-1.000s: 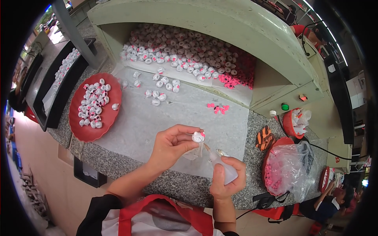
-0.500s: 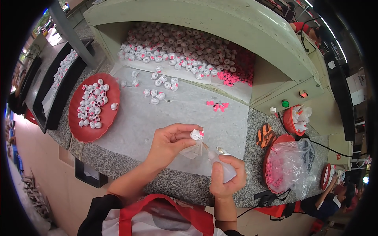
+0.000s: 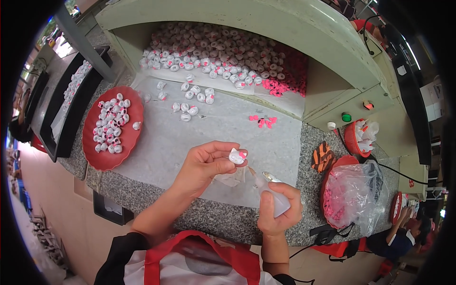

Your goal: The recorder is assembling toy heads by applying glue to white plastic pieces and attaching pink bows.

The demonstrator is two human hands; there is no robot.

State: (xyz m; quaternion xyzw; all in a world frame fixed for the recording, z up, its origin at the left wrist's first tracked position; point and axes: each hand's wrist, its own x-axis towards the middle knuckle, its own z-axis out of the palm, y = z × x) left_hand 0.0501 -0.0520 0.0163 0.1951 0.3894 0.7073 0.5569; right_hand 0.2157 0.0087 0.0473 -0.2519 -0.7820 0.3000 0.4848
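Observation:
Between the thumb and fingers of my left hand (image 3: 203,163) is a small white cat-head figure (image 3: 236,156) with a pink bow. My right hand (image 3: 274,224) is wrapped round a translucent squeeze bottle (image 3: 280,204). Its thin brownish nozzle points up toward the figure, a short gap away. A shiny metal tip (image 3: 270,177) sticks out beside the bottle; I cannot tell what tool it belongs to. Under my left hand, a crumpled whitish scrap (image 3: 230,178) lies on the white sheet (image 3: 161,137). Small pink bow pieces (image 3: 262,121) and several loose white heads (image 3: 185,113) sit farther back.
A red scalloped plate (image 3: 135,102) of white heads stands at left. Beyond the sheet, a green-grey hood (image 3: 237,13) covers many heads and pink pieces. At right are a striped orange-black piece (image 3: 323,157), a plastic bag (image 3: 356,190) over a red dish, a red basket (image 3: 350,140) and a cable.
The white cat head has turned in my left fingers, so its pink bow and ears now show. The bottle nozzle has drawn back from it as my right hand shifted slightly right.

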